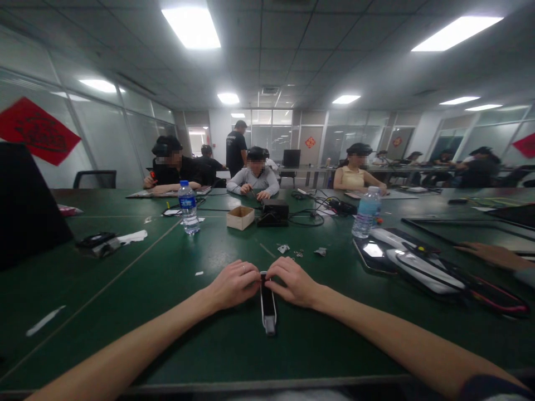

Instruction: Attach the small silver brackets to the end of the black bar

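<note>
In front of me on the green table lies a long narrow black device with a white rim [268, 303] and a grey block at its near end. Its kind I cannot make out. My left hand [237, 283], a ring on one finger, has its fingers curled and pressed to the far end of the device from the left. From the right, my right hand [292, 281] pinches that same end with thumb and fingers. Any small part between the fingertips is hidden. Just beyond my hands are small silvery packets [283, 248] and tiny loose metal pieces [298, 253].
A water bottle [189, 209] stands left, another bottle [366, 213] right. Ahead are an open cardboard box [241, 218], a black box [273, 213] and cables. A tablet [373, 256] and white-grey case [426, 270] lie right, near another person's hand [493, 255]. People sit opposite.
</note>
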A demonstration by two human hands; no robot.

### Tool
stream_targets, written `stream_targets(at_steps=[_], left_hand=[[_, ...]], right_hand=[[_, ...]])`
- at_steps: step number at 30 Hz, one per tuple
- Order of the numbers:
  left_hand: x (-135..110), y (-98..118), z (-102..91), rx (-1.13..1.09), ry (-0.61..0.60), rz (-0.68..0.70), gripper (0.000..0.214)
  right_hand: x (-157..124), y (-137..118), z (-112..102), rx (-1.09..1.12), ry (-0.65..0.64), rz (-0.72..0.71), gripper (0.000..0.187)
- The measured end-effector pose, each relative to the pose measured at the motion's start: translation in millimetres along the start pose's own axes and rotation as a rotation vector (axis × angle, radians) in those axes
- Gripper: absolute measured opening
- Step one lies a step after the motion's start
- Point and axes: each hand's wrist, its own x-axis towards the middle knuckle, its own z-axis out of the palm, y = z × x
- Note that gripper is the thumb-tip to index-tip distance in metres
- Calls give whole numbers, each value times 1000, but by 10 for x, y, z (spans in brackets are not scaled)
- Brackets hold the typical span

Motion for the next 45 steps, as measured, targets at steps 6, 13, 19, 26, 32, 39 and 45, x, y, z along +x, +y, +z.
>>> stream_targets(at_steps=[6,13,19,26,32,39,45], left_hand=[[-26,-106,57,2,-21,-314,4],[-29,-88,50,-10,-144,-312,3],[-26,-93,47,-23,-158,-303,4],[-27,-89,39,-74,-148,-311,5],[-22,-81,26,-59,-167,-321,6],[-28,-106,36,-69,-186,-327,4],[-36,-128,61,-74,-193,-346,2]], right_hand=[[-14,83,-24,-106,-74,232,16],[14,59,-38,-171,-260,394,12],[26,47,-52,-128,-285,386,17],[13,69,-35,-151,-289,367,17],[-3,94,-11,-153,-278,354,15],[6,79,-23,-151,-280,356,15],[9,79,-30,-144,-281,355,16]])
